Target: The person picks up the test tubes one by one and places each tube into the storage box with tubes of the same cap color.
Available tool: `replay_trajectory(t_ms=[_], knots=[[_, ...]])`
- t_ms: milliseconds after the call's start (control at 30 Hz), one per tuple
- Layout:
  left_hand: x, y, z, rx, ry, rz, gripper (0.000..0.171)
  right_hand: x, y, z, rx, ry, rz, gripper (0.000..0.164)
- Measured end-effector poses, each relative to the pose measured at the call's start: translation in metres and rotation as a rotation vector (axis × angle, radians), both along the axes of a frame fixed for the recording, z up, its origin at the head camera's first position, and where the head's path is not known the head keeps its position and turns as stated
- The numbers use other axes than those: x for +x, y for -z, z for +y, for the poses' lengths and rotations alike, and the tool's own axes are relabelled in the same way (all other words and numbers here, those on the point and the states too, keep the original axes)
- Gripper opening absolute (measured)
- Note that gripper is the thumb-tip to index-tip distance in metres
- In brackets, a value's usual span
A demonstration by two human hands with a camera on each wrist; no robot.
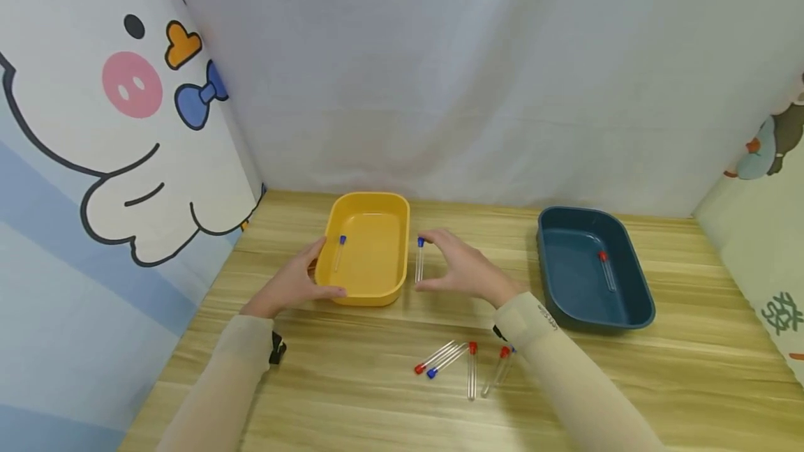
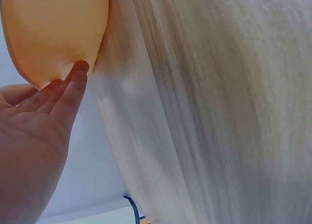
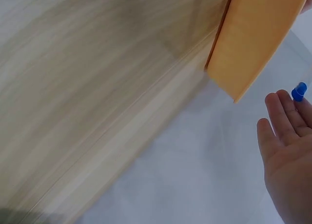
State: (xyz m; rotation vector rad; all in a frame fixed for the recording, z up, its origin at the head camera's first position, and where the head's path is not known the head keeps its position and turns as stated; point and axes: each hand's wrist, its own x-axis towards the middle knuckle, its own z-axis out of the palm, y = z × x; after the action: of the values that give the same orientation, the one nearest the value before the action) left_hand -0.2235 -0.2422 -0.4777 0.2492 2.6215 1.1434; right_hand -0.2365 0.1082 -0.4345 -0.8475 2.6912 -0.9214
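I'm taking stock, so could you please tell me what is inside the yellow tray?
One blue-capped tube is in the yellow tray, left of middle; nothing else shows. The left hand hides part of the near left corner.

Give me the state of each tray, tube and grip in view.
Yellow tray: uncovered, one tube inside
Dark blue tray: uncovered, one tube inside
Tube in yellow: blue-capped
Tube in dark blue: red-capped
Loose tubes: capped, on table
Held tube: blue-capped
Left grip: holding yellow tray
Right grip: pinching held tube
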Motion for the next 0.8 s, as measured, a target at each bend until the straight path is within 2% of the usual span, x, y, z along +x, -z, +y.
replay_trajectory(t_ms=[233,600,800], knots=[[-0.001,-0.002,-0.001,0.008,0.006,0.0,0.127,-0.009,-0.001,-0.02,-0.071,-0.012,-0.021,0.094],[-0.002,-0.002,0.001,0.012,-0.022,-0.018,0.13,-0.022,-0.006,-0.046,-0.059,-0.01,-0.036,0.096],[0.0,0.0,-0.001,0.024,-0.015,-0.019,0.128,-0.03,-0.005,-0.057,-0.063,0.021,-0.062,0.095]])
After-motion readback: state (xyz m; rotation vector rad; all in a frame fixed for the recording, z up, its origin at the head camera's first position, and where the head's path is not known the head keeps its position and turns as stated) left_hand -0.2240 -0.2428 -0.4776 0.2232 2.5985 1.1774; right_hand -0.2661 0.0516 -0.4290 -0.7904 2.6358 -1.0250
